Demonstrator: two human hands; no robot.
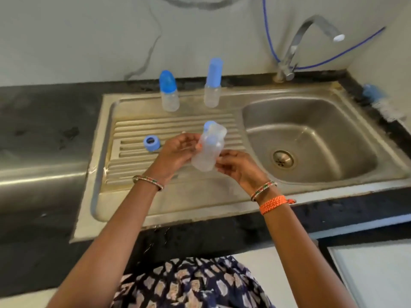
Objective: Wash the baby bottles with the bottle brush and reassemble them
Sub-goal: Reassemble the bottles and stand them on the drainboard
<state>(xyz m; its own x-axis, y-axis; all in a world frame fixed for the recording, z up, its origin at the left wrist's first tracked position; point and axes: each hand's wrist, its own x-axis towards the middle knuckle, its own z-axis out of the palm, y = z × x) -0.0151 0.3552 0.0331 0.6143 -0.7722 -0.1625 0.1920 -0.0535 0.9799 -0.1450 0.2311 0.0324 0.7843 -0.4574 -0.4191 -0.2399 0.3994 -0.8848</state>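
I hold a clear baby bottle [208, 150] tilted above the ribbed drainboard [133, 134]. My left hand [175, 152] grips its side and my right hand [235, 165] pinches its base. Behind the bottle's mouth sits something blue [209, 125], too blurred to name. A blue screw ring [151, 143] lies on the drainboard left of my hands. Two capped bottles stand at the back: a short one [169, 92] and a taller one [213, 84]. A bottle brush [378, 98] lies on the counter at the far right.
The steel sink basin [311, 138] with its drain [283, 158] lies to the right. The tap [311, 41] arches over it, a blue hose [270, 41] behind. Black counter [44, 121] surrounds the sink.
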